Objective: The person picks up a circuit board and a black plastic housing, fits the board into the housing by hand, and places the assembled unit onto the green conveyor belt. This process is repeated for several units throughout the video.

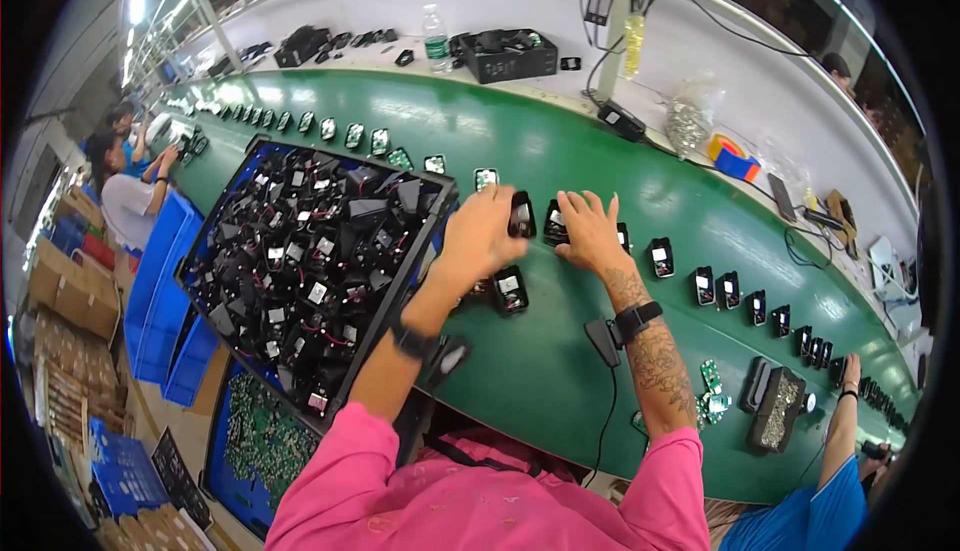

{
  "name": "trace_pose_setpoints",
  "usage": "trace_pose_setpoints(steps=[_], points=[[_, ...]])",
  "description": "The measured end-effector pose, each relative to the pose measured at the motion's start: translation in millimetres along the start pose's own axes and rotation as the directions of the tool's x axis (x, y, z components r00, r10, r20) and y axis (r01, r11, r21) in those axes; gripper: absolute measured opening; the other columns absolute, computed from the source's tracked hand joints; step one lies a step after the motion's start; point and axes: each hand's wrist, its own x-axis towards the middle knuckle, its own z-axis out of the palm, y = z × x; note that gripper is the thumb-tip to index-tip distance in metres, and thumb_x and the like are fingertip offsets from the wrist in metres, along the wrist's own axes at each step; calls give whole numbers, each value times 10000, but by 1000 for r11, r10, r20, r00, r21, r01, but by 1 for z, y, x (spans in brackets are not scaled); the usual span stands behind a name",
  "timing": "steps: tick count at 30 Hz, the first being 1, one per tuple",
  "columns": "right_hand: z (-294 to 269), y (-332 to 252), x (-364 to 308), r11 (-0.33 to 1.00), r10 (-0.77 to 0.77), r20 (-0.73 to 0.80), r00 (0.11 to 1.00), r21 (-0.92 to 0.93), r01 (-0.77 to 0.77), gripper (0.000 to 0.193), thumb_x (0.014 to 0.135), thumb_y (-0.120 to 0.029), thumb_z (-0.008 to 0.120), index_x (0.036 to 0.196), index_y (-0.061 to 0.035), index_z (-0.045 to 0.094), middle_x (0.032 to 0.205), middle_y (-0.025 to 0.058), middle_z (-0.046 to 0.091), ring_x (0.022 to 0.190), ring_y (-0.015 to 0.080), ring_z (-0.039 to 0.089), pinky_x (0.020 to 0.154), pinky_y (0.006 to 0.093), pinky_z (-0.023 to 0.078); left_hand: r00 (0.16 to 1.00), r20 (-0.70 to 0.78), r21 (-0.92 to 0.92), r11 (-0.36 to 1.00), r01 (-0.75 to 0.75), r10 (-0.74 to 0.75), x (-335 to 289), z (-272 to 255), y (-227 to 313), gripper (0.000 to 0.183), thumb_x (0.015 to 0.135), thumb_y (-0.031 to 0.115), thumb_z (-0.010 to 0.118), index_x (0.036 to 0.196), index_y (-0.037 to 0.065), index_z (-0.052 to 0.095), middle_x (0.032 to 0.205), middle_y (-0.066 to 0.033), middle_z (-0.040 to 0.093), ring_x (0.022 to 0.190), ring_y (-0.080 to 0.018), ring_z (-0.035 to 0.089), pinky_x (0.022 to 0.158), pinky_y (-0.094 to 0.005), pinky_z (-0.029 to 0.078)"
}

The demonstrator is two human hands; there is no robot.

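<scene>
My left hand (478, 236) is slightly blurred, with fingers and thumb closed around the edge of a small black plastic housing (523, 216). Just to its right, my right hand (592, 231) has its fingers spread and touches another black housing (554, 223). A third housing (623, 237) peeks out beside the right palm, mostly hidden. Below the left hand lies a black housing with a pale window (511, 291). Above that hand is a housing with a green circuit board (486, 180). A large black tray (447, 196) full of black parts and wires stands beside my left arm.
A row of housings (704, 286) runs along the green table (540, 381). Loose circuit boards (711, 376) and a box of small metal parts (778, 411) lie right, near a co-worker's arm (840, 431). Blue bins (160, 261) stand left. A bottle (436, 41) stands on the back ledge.
</scene>
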Motion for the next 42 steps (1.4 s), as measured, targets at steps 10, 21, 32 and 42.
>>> trace_pose_setpoints(steps=[10,21,32,42], points=[[-30,-44,-28,931,-160,-152,975,304,200,639,672,-111,737,1270,-38,523,1237,133,577,1197,355,512,1121,571,294,979,36,241,952,186,-200,-185,0,-10,784,637,202,859,1323,46,512,1245,-114,510,1218,-320,460,962,-454,404],[-30,-129,-129,925,-230,-135,964,276,259,725,720,-198,812,1361,-68,500,1341,123,516,1230,316,463,947,457,389,996,-15,54,994,92,-91,-158,-21,-5,809,773,69,713,1488,-10,342,1403,-196,436,1280,-422,422,1078,-483,367],[-56,-3,-291,797,583,-278,763,375,-473,342,814,-37,699,1144,21,634,1153,196,633,1076,391,577,971,457,444,785,574,143,915,-378,235,93,82,-16,1070,587,28,821,1526,168,327,1564,-147,348,1207,-415,537,1013,-459,490],[-34,117,-320,746,662,-83,745,170,-644,413,717,-138,773,1084,2,646,1077,188,630,1031,381,554,921,451,454,841,270,-134,883,-449,469,63,69,-17,708,657,202,801,1258,-61,535,1245,-263,578,1184,-424,539,1035,-431,448]])
